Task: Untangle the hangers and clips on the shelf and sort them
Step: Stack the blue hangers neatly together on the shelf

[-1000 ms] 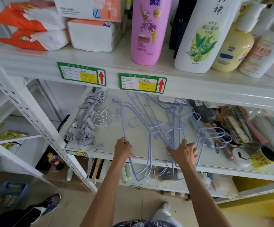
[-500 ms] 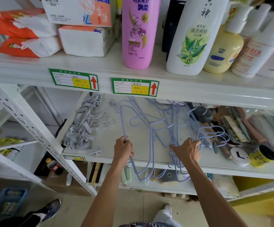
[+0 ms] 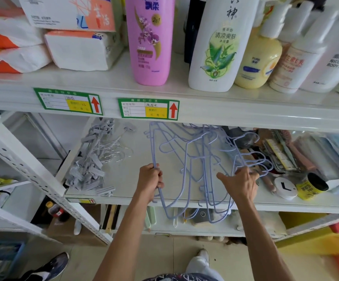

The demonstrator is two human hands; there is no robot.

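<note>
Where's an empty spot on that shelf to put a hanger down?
The bare strip of shelf between the clips and the hangers, left of the left hand. The right end is crowded with brushes, a tub and a white disc.

Both bare forearms reach up to the hangers (image 3: 204, 159). The left hand (image 3: 150, 180) is fisted around one wire at their left edge. The right hand (image 3: 239, 184), thumb spread, hooks its fingers (image 3: 252, 175) into wires on their right.
</note>
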